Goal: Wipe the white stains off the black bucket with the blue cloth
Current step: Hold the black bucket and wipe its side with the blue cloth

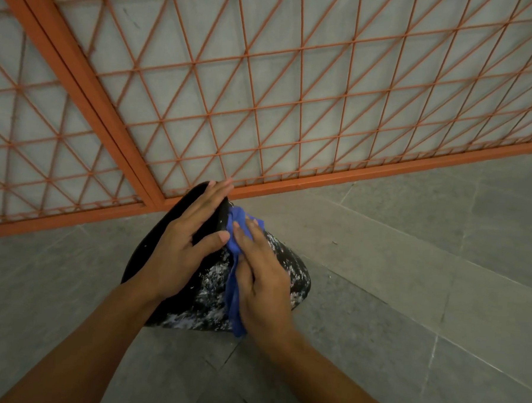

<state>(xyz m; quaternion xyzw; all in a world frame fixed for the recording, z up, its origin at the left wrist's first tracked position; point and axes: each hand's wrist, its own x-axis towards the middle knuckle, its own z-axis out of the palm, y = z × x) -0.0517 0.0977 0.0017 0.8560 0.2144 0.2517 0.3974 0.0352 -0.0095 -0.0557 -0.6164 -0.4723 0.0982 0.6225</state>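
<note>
Wiping is well underway here. The right hand (262, 272) presses the blue cloth (236, 261) flat-fingered against the black bucket (210, 294), which lies on the grey floor (408, 285). The left hand (188, 240) steadies it, fingers straight, open. White stains (214, 272) remain, so probably more rubbing next. The orange gate (263, 108) stands behind.

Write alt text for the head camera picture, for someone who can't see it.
Seen from above, a person's right hand presses a blue cloth against a black bucket flecked with white stains, while the left hand lies flat on its side. The bucket sits on grey floor tiles by an orange metal grille.
</note>
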